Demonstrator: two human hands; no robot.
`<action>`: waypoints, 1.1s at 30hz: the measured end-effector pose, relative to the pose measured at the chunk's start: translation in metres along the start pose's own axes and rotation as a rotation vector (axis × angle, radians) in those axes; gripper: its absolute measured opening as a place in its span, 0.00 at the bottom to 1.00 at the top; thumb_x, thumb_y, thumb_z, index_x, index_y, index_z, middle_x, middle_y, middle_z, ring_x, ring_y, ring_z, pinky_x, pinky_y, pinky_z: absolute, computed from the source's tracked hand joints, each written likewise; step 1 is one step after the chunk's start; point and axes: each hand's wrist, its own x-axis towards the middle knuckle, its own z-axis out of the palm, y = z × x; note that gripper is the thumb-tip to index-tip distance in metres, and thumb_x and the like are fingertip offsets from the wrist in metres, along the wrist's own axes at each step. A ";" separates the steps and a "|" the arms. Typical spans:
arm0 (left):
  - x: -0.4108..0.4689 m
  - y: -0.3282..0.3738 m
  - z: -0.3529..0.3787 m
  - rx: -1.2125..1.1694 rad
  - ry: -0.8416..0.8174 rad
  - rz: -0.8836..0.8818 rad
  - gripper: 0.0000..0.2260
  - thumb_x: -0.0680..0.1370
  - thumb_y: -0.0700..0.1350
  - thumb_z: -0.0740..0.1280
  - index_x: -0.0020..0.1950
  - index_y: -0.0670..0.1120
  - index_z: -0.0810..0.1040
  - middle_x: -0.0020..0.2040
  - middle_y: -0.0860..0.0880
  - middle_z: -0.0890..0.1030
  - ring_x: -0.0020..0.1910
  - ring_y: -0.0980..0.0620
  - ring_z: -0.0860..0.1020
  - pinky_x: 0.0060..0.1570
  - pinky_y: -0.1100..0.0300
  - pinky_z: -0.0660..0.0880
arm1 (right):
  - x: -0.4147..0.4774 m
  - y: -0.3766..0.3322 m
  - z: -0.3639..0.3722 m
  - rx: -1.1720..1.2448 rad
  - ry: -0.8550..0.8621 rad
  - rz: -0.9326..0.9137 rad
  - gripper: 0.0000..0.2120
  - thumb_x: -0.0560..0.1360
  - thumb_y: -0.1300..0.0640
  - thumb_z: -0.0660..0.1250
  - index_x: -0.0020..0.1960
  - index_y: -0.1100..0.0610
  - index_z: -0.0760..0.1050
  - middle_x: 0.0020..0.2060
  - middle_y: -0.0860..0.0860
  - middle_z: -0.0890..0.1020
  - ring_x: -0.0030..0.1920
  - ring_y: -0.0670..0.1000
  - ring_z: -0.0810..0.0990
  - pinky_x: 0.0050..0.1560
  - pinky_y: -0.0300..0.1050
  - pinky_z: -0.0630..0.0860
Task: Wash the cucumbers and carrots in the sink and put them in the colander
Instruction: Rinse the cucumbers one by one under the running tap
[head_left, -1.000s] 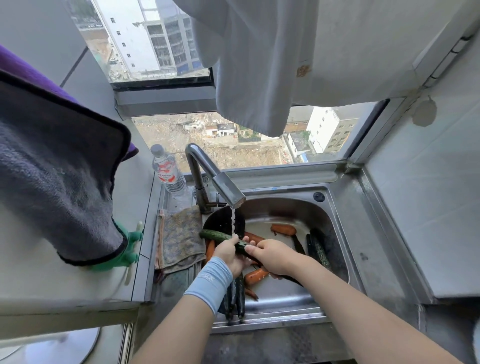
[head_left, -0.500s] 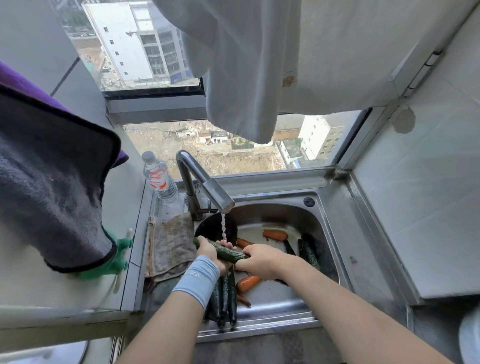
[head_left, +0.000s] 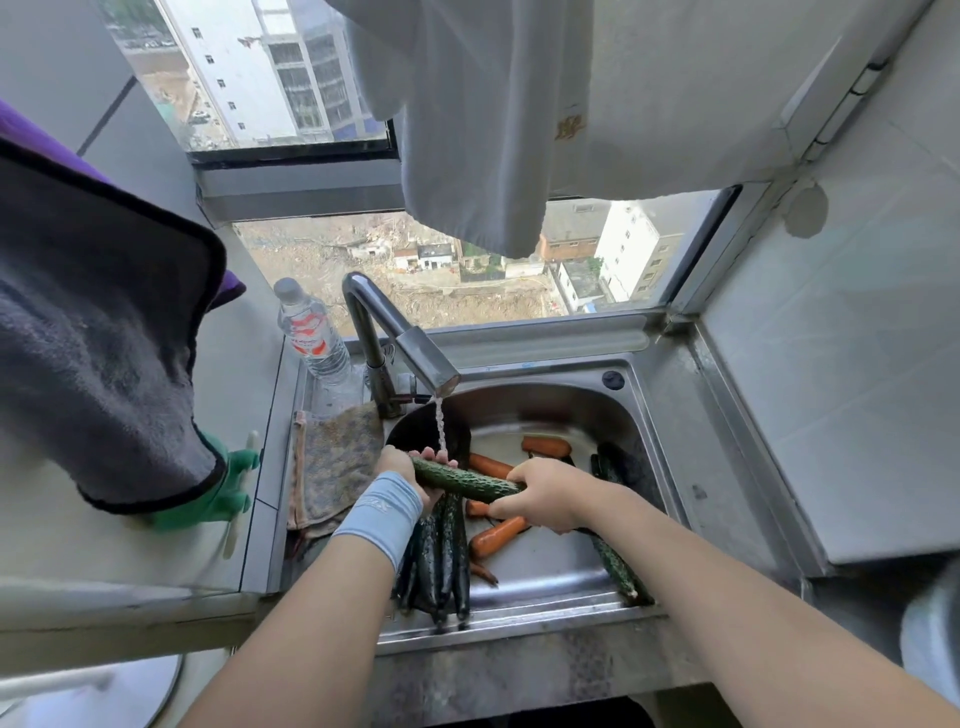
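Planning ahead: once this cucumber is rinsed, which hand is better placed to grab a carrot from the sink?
Right, probably. The right hand grips the cucumber over the carrots; the left hand holds its other end under the running tap, farther from them.

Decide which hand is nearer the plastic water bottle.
Left. The left hand grips the cucumber end below and right of the bottle; the right hand grips its other end, farther right.

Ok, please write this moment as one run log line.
step: rinsing cucumber under faucet stream | left hand: grips one end | right hand: grips other end | sink: other cucumbers, carrots inside
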 end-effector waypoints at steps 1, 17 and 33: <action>0.001 0.001 -0.001 -0.009 -0.019 0.006 0.14 0.83 0.49 0.49 0.41 0.44 0.64 0.35 0.45 0.71 0.30 0.47 0.71 0.36 0.52 0.76 | 0.002 0.002 0.001 0.025 0.006 0.009 0.20 0.70 0.37 0.70 0.43 0.55 0.76 0.31 0.52 0.75 0.27 0.51 0.71 0.29 0.45 0.68; -0.017 -0.018 -0.036 0.807 -0.281 -0.088 0.10 0.83 0.44 0.60 0.61 0.43 0.74 0.43 0.48 0.81 0.45 0.50 0.80 0.43 0.50 0.77 | 0.033 -0.035 0.034 0.548 0.043 0.256 0.05 0.70 0.58 0.65 0.38 0.59 0.76 0.32 0.54 0.77 0.30 0.53 0.74 0.33 0.41 0.72; -0.003 0.028 -0.085 1.246 -0.152 0.091 0.09 0.81 0.44 0.60 0.59 0.48 0.76 0.61 0.42 0.77 0.52 0.48 0.75 0.56 0.52 0.76 | 0.091 -0.071 0.124 0.925 0.009 0.259 0.27 0.78 0.70 0.60 0.75 0.58 0.66 0.51 0.57 0.80 0.47 0.53 0.78 0.49 0.48 0.74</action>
